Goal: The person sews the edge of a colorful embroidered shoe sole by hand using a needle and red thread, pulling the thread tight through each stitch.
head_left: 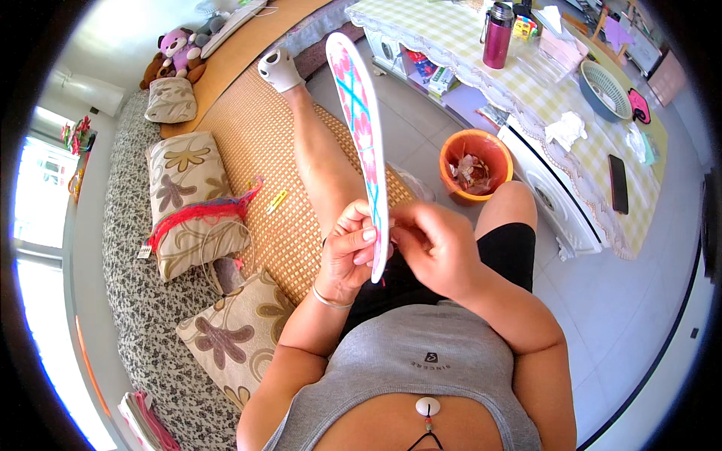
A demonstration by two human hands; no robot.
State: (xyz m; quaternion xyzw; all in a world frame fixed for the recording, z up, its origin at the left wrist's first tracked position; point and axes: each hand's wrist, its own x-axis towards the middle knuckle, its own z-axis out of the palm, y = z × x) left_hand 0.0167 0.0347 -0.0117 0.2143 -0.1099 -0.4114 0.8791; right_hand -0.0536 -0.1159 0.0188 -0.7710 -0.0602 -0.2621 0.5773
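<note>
A long white insole [359, 113] stands nearly upright before me, its face patterned with pink flowers and crossing blue lines. My left hand [350, 244] grips its lower part, thumb on the patterned face. On the other side, my right hand [440, 248] is at the insole's right edge with fingers curled together and slightly blurred; what they pinch is hidden. A short dark red bit of thread shows below the insole's lower end.
Left of me, a bundle of red and purple yarn [203, 220] lies over a flowered cushion [188, 161]. A yellow cutter [277, 201] rests on the woven mat [248, 150]. An orange bin [505, 154] with scraps stands right, beside a cloth-covered table [602, 180] with a phone [618, 184].
</note>
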